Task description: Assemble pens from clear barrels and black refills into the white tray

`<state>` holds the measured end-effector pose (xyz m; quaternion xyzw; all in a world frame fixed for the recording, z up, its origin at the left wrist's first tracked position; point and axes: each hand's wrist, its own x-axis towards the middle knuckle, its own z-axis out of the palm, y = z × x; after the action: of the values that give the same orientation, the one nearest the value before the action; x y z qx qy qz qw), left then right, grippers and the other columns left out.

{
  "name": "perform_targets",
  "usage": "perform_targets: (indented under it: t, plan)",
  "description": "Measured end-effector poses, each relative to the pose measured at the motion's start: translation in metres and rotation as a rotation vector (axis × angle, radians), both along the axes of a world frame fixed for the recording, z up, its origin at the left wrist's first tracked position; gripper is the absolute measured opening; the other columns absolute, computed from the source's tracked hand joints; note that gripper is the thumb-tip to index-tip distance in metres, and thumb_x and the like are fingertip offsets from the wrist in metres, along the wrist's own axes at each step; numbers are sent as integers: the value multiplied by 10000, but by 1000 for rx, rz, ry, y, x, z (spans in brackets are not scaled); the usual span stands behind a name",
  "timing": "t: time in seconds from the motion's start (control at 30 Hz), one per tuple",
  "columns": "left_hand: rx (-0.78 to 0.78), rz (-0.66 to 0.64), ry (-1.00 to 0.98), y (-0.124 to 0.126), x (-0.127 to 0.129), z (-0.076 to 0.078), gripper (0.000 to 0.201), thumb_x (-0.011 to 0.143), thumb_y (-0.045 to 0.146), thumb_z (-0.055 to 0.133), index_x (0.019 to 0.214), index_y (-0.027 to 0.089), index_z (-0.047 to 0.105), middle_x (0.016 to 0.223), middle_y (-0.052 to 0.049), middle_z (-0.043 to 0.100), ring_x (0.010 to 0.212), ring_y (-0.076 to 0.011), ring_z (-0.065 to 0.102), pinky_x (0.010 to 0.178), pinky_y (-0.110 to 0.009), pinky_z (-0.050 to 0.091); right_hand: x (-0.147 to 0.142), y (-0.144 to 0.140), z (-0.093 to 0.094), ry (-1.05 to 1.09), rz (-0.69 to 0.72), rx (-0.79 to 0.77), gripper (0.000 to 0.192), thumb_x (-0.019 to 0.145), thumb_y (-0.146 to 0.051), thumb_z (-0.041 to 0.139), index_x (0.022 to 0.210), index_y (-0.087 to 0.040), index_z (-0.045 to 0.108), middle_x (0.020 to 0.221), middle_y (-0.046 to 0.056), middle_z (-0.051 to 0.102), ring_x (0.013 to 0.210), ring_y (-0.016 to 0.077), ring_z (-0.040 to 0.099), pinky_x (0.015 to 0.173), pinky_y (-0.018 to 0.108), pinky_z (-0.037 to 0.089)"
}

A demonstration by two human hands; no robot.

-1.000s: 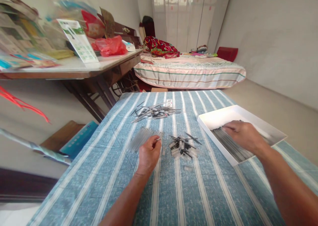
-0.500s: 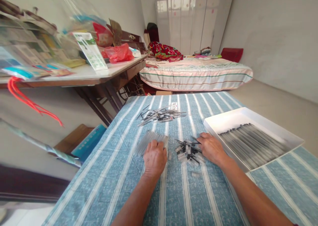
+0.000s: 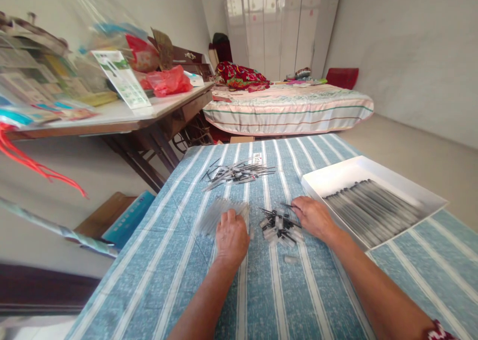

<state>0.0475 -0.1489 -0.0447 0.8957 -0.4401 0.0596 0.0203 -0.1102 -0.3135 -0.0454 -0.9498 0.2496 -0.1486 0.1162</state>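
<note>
A small white label [image 3: 255, 158] lies near the far edge of the blue-and-white striped tablecloth [image 3: 179, 280], its print too small to read. The left hand [image 3: 231, 236] rests palm down near the middle of the tabletop, fingers loosely curled and spread over the near end of a bundle of clear plastic tubes [image 3: 220, 214]; whether it grips any, I cannot tell. The tubes' long axis runs away from the person, leaning slightly left. The right hand [image 3: 312, 216] lies palm down just beside a small heap of black and clear short parts [image 3: 279, 225], fingertips touching its right edge, nothing visibly pinched. Toward the right edge sits a shallow white cardboard tray [image 3: 336, 176] of dark slender rods lying diagonally. Toward the far edge lies a scattered pile of thin grey sticks [image 3: 239, 171].
</note>
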Motion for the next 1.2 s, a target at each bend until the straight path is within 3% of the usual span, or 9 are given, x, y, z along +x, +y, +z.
perform_targets:
  t: [0.07,0.17,0.27,0.33,0.4,0.5,0.6,0.73,1.2]
  plan:
    - [-54,-8,40,1,-2,1,224,766,92,380,847,105,589,1083,-164,530,982,-272,498,787,-385,425,1,1,1,-177,-13,195,192,845,-253,422,892,-195,599,717,21,627,675,151,577,644,249,393]
    - [-295,-60,204,1,-4,4,183,788,117,386,848,125,560,1141,-157,514,1030,-247,505,852,-371,408,4,6,5,-494,29,669,261,804,-279,489,1048,-209,552,617,-30,621,507,121,564,550,242,416]
    - [-560,-121,641,-1,-6,6,111,793,235,444,795,174,536,925,-75,602,880,-197,580,754,-309,453,6,12,13,-714,87,1061,227,752,-276,557,948,-171,598,655,8,668,505,128,599,498,235,425]
    - [-657,-128,1012,-3,-9,6,131,765,309,493,766,182,524,762,-29,617,709,-168,596,636,-279,467,5,15,19,-789,123,1227,163,735,-273,571,824,-147,625,740,60,697,601,161,647,545,257,458]
    - [-709,-135,1297,-4,-12,5,162,741,338,534,751,177,515,719,-15,621,608,-138,573,572,-261,460,3,17,24,-822,193,1338,158,732,-263,578,827,-146,624,843,87,702,720,192,667,649,303,486]
    - [-762,-190,1495,-4,-15,3,163,737,323,566,763,170,515,739,-15,627,579,-110,541,551,-244,446,0,19,29,-813,282,1364,184,724,-256,620,880,-162,597,903,85,697,745,198,671,703,331,491]
    - [-776,-231,1562,-3,-15,1,163,748,319,574,773,166,523,728,-13,624,567,-98,520,530,-228,423,0,21,32,-817,258,1308,180,757,-318,612,831,-156,581,731,55,698,531,164,642,541,284,485]
    - [-733,-262,1563,-2,-14,0,179,748,325,587,771,156,531,701,-18,621,565,-96,515,522,-219,399,2,21,35,-954,157,1251,223,784,-374,575,810,-153,592,533,-1,628,338,96,497,364,205,354]
    - [-664,-278,1570,-3,-19,1,202,724,327,615,768,153,522,598,7,589,512,-85,483,505,-220,370,1,19,36,-1072,116,1277,226,794,-379,563,825,-155,570,543,10,631,351,93,483,371,206,340]
